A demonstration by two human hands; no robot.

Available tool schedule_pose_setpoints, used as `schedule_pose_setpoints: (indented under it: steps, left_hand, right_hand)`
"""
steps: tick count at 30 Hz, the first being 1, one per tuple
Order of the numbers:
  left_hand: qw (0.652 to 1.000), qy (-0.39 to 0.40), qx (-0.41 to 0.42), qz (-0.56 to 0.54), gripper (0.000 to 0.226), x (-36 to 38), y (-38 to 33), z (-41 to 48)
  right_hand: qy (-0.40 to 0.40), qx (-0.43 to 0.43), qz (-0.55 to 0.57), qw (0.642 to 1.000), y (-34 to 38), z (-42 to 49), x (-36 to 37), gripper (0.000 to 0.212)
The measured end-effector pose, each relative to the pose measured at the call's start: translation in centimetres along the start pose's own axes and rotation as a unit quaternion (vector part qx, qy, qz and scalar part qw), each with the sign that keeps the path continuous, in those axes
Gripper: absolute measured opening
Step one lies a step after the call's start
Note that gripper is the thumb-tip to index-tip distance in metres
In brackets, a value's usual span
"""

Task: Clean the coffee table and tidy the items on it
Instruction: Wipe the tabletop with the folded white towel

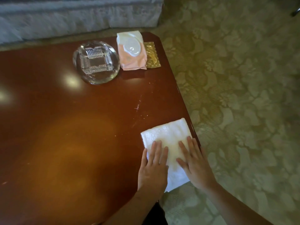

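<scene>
Head view: left hand [153,168] and right hand [194,166] flat, fingers straight and spread, pressing folded white terry cloth [168,132] at near right corner of glossy reddish-brown wooden coffee table [65,127], cloth edge overhanging. Round clear glass ashtray [95,62], pink wipes pack with white lid [131,52] and gold foil packet [152,56] lined up at table's far right corner. Likely risk: outward push drags cloth off table edge onto patterned carpet [243,95].

A sitting room: polished coffee table [73,143], floral carpet [243,95], upholstered furniture [73,17].
</scene>
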State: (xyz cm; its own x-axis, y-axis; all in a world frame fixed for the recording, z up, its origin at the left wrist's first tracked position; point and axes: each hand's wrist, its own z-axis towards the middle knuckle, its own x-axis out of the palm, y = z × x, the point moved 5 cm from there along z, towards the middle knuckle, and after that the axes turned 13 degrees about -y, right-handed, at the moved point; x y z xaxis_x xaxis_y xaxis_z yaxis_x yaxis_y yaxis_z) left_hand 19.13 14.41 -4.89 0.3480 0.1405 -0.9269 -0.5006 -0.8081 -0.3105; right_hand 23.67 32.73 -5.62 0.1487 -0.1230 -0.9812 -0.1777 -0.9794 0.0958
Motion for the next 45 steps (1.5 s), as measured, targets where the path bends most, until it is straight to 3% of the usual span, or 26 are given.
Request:
schedule_pose_setpoints:
  steps: [9, 14, 21, 28, 37, 45]
  left_hand:
    - [0.987, -0.108, -0.115, 0.007, 0.065, 2.5, -1.4, 2.5]
    - [0.987, -0.128, -0.097, 0.014, 0.065, 2.3, -0.5, 5.2]
    - [0.988, -0.143, -0.052, 0.037, 0.066, -1.5, 2.8, 16.9]
    - [0.979, -0.181, -0.092, 0.033, 0.066, -4.4, 7.1, 24.9]
    - [0.969, -0.183, -0.163, 0.027, 0.062, -4.2, 10.0, 19.7]
    - [0.956, -0.193, -0.212, 0.064, 0.064, -3.4, 18.1, 3.2]
  right_hand:
    - [-0.059, -0.081, -0.013, 0.995, -0.3, 1.2, 1.9, 0.061]
    - [-0.049, -0.079, -0.004, 0.996, -0.6, 4.1, 1.5, 0.061]
    - [-0.070, -0.019, 0.007, 0.997, -1.1, 15.1, -0.9, 0.062]
    - [-0.082, -0.039, 0.020, 0.996, -0.4, 25.9, -2.5, 0.065]
    - [-0.114, -0.105, 0.009, 0.988, 4.7, 24.5, -1.9, 0.059]
    - [-0.088, -0.172, 0.021, 0.981, 18.8, 15.0, 1.4, 0.059]
